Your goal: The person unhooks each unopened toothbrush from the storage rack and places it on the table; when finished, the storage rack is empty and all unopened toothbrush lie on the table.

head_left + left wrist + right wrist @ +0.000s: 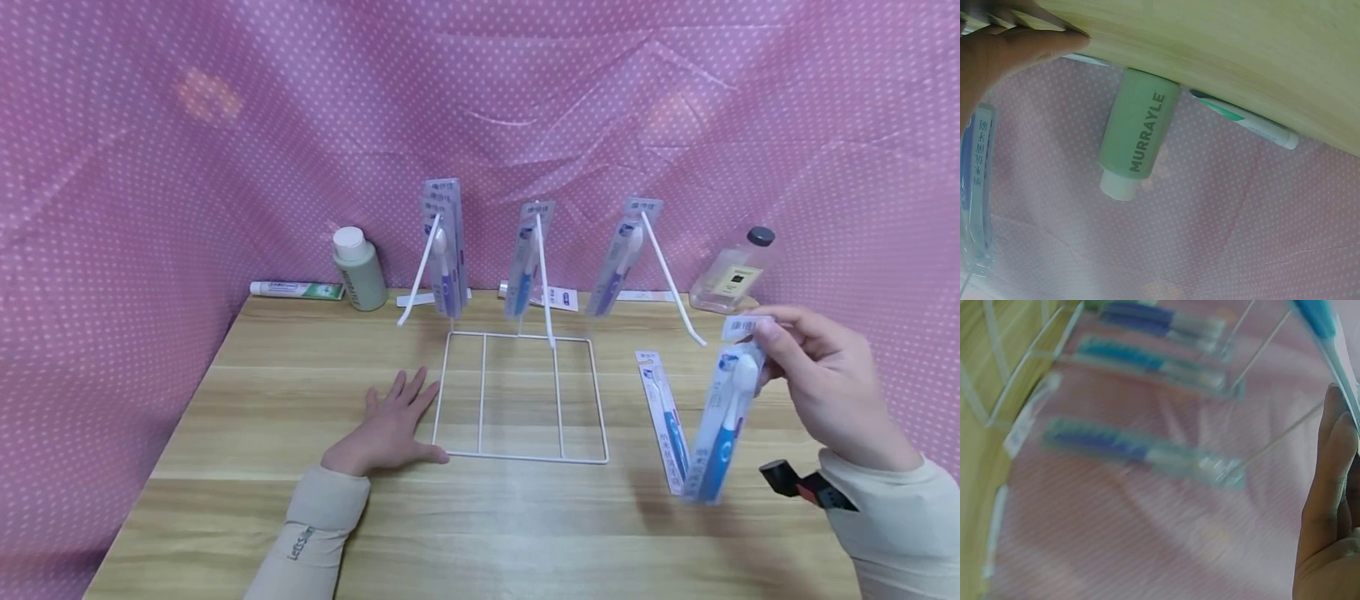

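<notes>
Blue-handled and sealed in clear plastic, a toothbrush pack [723, 429] is pinched near its top card between the thumb and fingers of the right hand [832, 383], at the right of the wooden table [247, 400]. It tilts, brush head up, and in the head view its lower end overlaps the edge of a second blue pack [663, 421], which lies on the wood just beside it. The left hand [390, 425] rests on the table with fingers spread, gripping nothing; its thumb and forefinger reach the left side of a white wire rack [517, 457], though whether they really touch the wire is hard to judge from this angle. Three arms slope forward from the rack: several packs hang on the left one, a purple-handled pack [444, 267] foremost, a blue-handled pack [522, 267] on the middle one, and another purple pack [622, 262] on the right one. Along the back stand a green bottle [362, 275] with a white cap, beside a toothpaste tube [296, 290], and a clear bottle [731, 279] with a black cap, before a pink dotted curtain [225, 167]
</notes>
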`<action>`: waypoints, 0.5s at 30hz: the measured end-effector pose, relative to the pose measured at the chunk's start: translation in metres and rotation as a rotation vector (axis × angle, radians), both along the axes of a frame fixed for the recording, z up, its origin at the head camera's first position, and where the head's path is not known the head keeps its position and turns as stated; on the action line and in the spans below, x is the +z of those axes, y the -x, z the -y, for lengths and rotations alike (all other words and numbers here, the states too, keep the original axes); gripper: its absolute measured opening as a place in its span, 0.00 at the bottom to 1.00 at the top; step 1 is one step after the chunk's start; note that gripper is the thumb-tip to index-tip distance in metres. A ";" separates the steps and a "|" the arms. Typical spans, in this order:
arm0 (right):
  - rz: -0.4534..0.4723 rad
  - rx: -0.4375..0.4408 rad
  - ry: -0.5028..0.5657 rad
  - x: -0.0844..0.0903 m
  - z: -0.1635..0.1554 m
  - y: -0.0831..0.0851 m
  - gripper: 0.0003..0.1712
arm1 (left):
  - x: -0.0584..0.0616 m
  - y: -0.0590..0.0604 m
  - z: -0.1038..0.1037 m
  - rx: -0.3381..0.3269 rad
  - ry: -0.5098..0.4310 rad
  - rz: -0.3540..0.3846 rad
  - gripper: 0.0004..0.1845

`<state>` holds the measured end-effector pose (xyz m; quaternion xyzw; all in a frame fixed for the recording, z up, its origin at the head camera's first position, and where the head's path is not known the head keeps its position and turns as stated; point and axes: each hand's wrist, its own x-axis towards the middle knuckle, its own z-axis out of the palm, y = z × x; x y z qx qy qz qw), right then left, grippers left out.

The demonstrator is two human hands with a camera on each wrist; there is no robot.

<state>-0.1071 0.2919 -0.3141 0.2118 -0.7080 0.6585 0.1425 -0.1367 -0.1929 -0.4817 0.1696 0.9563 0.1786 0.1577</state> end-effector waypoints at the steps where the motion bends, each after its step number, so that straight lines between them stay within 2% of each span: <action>1: 0.056 -0.055 -0.051 -0.001 -0.006 0.004 0.14 | 0.000 0.000 0.000 0.002 0.000 0.000 0.64; 4: 0.226 -0.184 -0.220 -0.004 -0.024 0.021 0.12 | 0.000 0.000 0.001 0.006 0.000 0.004 0.64; 7: 0.362 -0.238 -0.361 -0.014 -0.041 0.044 0.09 | 0.000 0.000 0.002 0.008 -0.002 0.008 0.64; 10: 0.462 -0.221 -0.434 -0.031 -0.056 0.070 0.10 | 0.000 0.000 0.003 0.008 -0.002 0.005 0.64; 15: 0.605 -0.148 -0.586 -0.067 -0.081 0.104 0.28 | -0.001 0.000 0.001 -0.001 0.002 0.007 0.64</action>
